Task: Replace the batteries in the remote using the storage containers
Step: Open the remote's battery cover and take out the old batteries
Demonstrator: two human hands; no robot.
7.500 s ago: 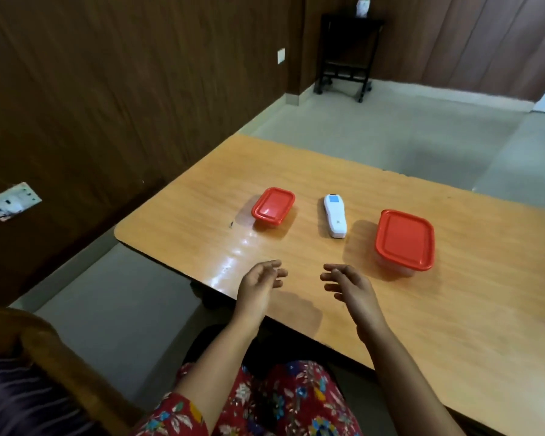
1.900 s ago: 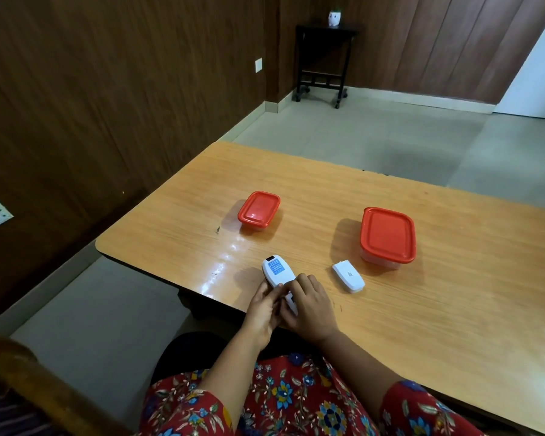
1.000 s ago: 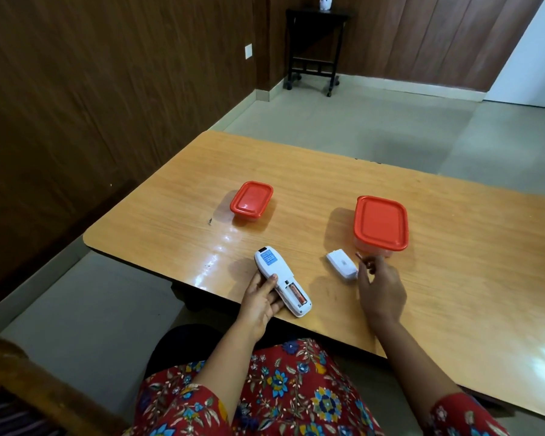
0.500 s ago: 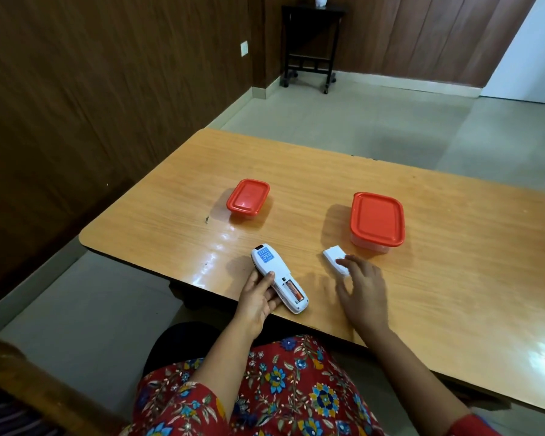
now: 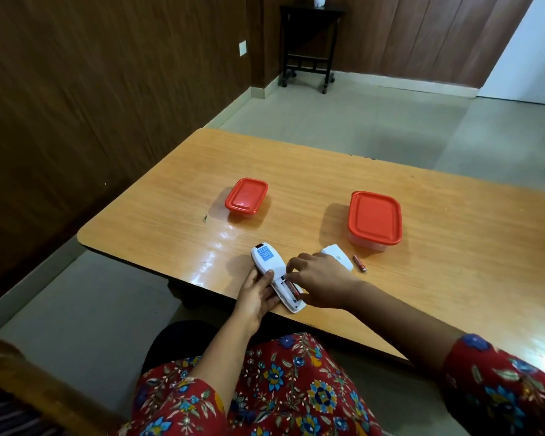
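Two storage containers stood on the table (image 5: 422,278), both closed with red lids: the small container (image 5: 246,198) to the left and the large container (image 5: 375,220) to the right, well apart; their contents could not be determined. The remote (image 5: 269,262) lay face down near the table's front edge, white, with a blue label on its back and its battery bay uncovered, one reddish battery visible inside. Your left hand (image 5: 257,297) lay flat against the remote's left side, fingers extended, steadying it. Your right hand (image 5: 317,283) had its fingertips curled at the bay; whether they gripped the battery cannot be told. The battery cover (image 5: 339,259) and a loose battery (image 5: 359,263) lay just beside the large container.
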